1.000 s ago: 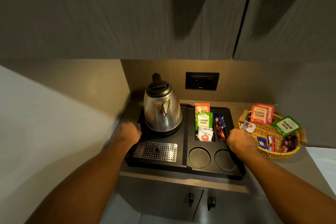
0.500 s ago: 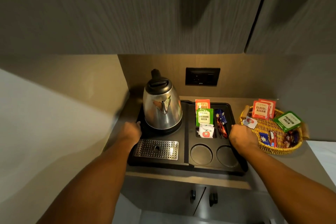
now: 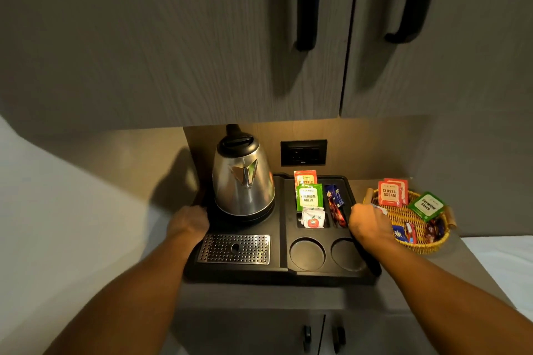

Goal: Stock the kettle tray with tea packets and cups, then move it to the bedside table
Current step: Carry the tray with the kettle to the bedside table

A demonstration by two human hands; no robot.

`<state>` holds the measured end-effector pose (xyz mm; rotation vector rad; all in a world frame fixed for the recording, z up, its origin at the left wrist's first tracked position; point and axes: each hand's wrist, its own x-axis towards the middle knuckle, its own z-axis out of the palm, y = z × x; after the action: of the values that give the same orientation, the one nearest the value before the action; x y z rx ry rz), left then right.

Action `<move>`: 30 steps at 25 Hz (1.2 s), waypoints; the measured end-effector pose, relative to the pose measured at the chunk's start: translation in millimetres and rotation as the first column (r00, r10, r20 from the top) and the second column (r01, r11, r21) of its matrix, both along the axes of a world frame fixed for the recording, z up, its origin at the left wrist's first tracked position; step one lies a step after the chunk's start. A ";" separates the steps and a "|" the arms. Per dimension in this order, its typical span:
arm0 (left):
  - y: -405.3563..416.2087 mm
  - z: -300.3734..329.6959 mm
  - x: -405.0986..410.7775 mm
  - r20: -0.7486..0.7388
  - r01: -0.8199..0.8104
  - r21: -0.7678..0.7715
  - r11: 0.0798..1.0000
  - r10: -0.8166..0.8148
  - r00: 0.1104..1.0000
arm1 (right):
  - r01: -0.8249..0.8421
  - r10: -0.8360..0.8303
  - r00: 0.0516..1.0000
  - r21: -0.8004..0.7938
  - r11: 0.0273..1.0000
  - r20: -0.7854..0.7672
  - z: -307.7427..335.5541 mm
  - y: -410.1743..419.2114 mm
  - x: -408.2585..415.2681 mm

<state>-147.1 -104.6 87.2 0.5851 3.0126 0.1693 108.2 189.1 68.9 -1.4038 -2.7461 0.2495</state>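
Observation:
A black kettle tray (image 3: 277, 272) sits on the counter under the wall cupboards. A steel kettle (image 3: 243, 181) stands on its back left, with a perforated metal drip grille (image 3: 234, 249) in front. Tea packets (image 3: 309, 196), red, green and white, stand in the tray's back right compartment beside dark sachets (image 3: 334, 202). Two round cup recesses (image 3: 307, 253) hold nothing. My left hand (image 3: 189, 223) grips the tray's left edge. My right hand (image 3: 369, 226) grips its right edge. No cups are in view.
A wicker basket (image 3: 427, 245) with more tea packets and sachets stands right of the tray, touching my right hand's side. A black wall socket (image 3: 303, 152) is behind. Cupboard doors with black handles (image 3: 308, 0) hang overhead; lower cupboard doors (image 3: 323, 334) lie below. A white surface (image 3: 504, 262) is at right.
Both hands stay on the tray's edges. The view has tilted up a little, showing more of the upper cupboards. Tray and kettle look unmoved on the counter.

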 end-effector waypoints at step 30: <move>278.3 53.1 781.1 -0.052 0.974 0.111 0.198 -0.977 0.205 | 0.971 -0.977 0.208 0.134 0.199 -0.053 63.4 -186.1 883.6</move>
<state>634.0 173.7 140.3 2.3128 1.9149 0.2482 991.9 3.0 132.2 -2.7182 -1.2186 -0.0699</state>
